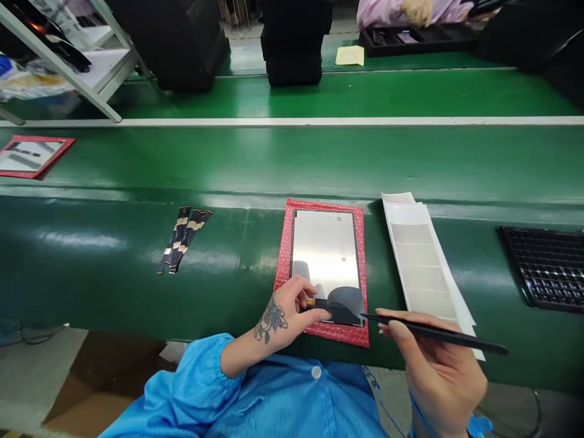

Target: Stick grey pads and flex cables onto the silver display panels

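silver display panel point(325, 252) lying flat on a red bubble mat point(360, 274), its long axis running away from the person across the green counter point(292, 159), slightly tilted; a small square code near its far right corner is too small to read. left hand point(292, 309): half-curled at the panel's near edge, fingertips on a black flex strip point(335, 313) with a gold contact point(311, 302); whether it grips cannot be told. right hand point(438, 371): closed on black tweezers point(438, 332), tips pointing left, just beside the strip. left of the mat, a bundle of flex cables point(182, 240); right of it, a white sheet of grey labels point(424, 267) and a black grid tray point(542, 267). across the counter, a co-worker's gloved hand point(417, 10) above a black tray point(417, 39).
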`<state>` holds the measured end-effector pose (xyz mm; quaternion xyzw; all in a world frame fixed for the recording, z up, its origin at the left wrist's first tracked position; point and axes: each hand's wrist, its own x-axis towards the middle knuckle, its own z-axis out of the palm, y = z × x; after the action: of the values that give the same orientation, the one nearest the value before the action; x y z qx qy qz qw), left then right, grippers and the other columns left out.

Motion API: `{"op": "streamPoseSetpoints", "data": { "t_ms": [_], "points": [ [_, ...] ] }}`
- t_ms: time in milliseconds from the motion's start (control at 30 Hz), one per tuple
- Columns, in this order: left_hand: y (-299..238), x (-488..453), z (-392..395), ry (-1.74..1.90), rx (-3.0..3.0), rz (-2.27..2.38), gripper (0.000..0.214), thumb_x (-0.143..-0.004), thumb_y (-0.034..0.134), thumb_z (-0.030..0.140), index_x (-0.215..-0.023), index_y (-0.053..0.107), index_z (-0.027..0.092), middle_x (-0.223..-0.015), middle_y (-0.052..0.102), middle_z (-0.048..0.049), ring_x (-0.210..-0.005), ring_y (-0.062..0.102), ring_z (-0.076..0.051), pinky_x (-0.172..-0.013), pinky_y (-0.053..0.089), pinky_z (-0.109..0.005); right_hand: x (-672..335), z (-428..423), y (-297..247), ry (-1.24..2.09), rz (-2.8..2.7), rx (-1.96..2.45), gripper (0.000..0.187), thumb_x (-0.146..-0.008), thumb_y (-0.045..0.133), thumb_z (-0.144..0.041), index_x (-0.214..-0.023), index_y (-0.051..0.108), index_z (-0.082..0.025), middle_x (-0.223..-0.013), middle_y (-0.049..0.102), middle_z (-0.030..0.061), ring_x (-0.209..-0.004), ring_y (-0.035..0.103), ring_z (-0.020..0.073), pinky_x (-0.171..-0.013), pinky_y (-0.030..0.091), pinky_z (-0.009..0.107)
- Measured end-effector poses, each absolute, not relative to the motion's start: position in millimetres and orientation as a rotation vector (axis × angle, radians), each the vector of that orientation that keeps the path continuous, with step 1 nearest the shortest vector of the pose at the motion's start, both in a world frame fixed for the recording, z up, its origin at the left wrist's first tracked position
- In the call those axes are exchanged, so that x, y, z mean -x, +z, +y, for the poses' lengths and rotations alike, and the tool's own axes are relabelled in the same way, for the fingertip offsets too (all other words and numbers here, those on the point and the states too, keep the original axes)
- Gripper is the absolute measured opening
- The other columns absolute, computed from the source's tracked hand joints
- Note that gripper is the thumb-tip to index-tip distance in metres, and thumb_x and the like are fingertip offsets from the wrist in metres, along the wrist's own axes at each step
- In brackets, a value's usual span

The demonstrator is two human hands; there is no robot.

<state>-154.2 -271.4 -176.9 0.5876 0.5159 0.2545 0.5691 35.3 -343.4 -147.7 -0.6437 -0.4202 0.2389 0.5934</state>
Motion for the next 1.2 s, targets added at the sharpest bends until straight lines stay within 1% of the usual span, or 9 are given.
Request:
{"op": "streamPoseSetpoints", "data": {
  "t_ms": [167,300,400,600,700,767,933,1067,1200],
  "points": [
    [-173.3,155.4,-270.2,0.668,-1.311,1.112,0.022,-0.076,0.07,0.04,-0.084,0.065,0.02,-0.079,0.064,-0.0009,-0.069,0.058,-0.014,-0.067,0.048,-0.026,-34.2,-348.1,-147.5,0.55,-0.959,1.496,0.018,-0.074,0.076,-0.019,-0.09,0.069,-0.024,-0.08,0.077,0.0035,-0.067,0.074,0.023,-0.067,0.065,0.036],
    [-173.4,157.4,-271.3,0.708,-1.168,1.094,0.033,-0.084,0.061,0.05,-0.078,0.065,0.018,-0.075,0.066,-0.0026,-0.073,0.063,-0.016,-0.072,0.051,-0.028,-33.9,-350.2,-147.1,0.555,-0.966,1.494,0.018,-0.075,0.076,-0.018,-0.091,0.069,-0.024,-0.081,0.077,0.0028,-0.069,0.074,0.0213,-0.068,0.065,0.032],
    [-175.9,156.7,-272.7,0.678,-1.023,1.07,0.045,-0.084,0.059,0.06,-0.071,0.064,0.017,-0.065,0.064,-0.002,-0.066,0.064,-0.016,-0.071,0.053,-0.029,-33.7,-349.3,-147.4,0.557,-0.976,1.492,0.017,-0.076,0.075,-0.018,-0.092,0.069,-0.024,-0.08,0.077,0.0023,-0.069,0.074,0.0204,-0.068,0.065,0.031],
    [-180.2,157.4,-275.8,0.722,-0.806,0.965,0.056,-0.075,0.063,0.068,-0.085,0.072,0.014,-0.076,0.068,-0.0064,-0.068,0.067,-0.018,-0.068,0.057,-0.032,-32.7,-348.0,-151.5,0.564,-0.924,1.493,0.019,-0.074,0.077,-0.019,-0.091,0.069,-0.023,-0.08,0.077,0.0037,-0.066,0.074,0.0231,-0.065,0.066,0.037],
    [-178.9,156.7,-275.0,0.7,-0.899,1.006,0.048,-0.067,0.076,0.06,-0.083,0.07,0.015,-0.077,0.066,-0.0038,-0.066,0.066,-0.016,-0.067,0.056,-0.03,-31.3,-347.7,-150.6,0.582,-0.912,1.476,0.02,-0.074,0.076,-0.018,-0.091,0.069,-0.024,-0.081,0.077,0.0028,-0.068,0.074,0.0226,-0.065,0.066,0.035],
    [-176.7,155.9,-273.1,0.692,-1.008,1.064,0.039,-0.069,0.076,0.053,-0.074,0.066,0.016,-0.072,0.063,-0.0015,-0.063,0.063,-0.014,-0.063,0.055,-0.027,-30.7,-347.5,-149.0,0.588,-0.922,1.463,0.019,-0.075,0.076,-0.018,-0.091,0.069,-0.023,-0.08,0.077,0.0031,-0.068,0.074,0.0224,-0.064,0.065,0.035],
    [-171.9,160.4,-267.1,0.699,-1.509,1.159,0.037,-0.089,0.052,0.041,-0.06,0.057,0.019,-0.063,0.057,-0.0014,-0.061,0.054,-0.013,-0.058,0.046,-0.025,-33.2,-348.3,-149.7,0.585,-0.928,1.511,0.016,-0.078,0.076,-0.025,-0.091,0.068,-0.024,-0.081,0.076,0.0042,-0.069,0.074,0.0221,-0.067,0.065,0.038],
    [-174.4,165.7,-266.3,0.599,-1.923,1.135,0.034,-0.094,0.044,0.03,-0.066,0.059,0.019,-0.066,0.06,-0.0025,-0.064,0.055,-0.013,-0.063,0.044,-0.025,-38.8,-350.3,-158.6,0.619,-0.928,1.614,0.018,-0.079,0.075,-0.034,-0.09,0.068,-0.023,-0.079,0.076,0.0032,-0.064,0.073,0.0197,-0.06,0.064,0.033],
    [-178.9,162.4,-269.5,0.453,-2.186,1.121,0.035,-0.097,0.039,0.028,-0.068,0.057,0.02,-0.07,0.06,-0.0027,-0.066,0.058,-0.013,-0.063,0.043,-0.024,-41.6,-354.6,-170.7,0.682,-0.814,1.688,0.026,-0.077,0.075,-0.043,-0.086,0.066,-0.02,-0.076,0.076,0.0041,-0.059,0.072,0.0176,-0.054,0.063,0.028]
  ]
}}
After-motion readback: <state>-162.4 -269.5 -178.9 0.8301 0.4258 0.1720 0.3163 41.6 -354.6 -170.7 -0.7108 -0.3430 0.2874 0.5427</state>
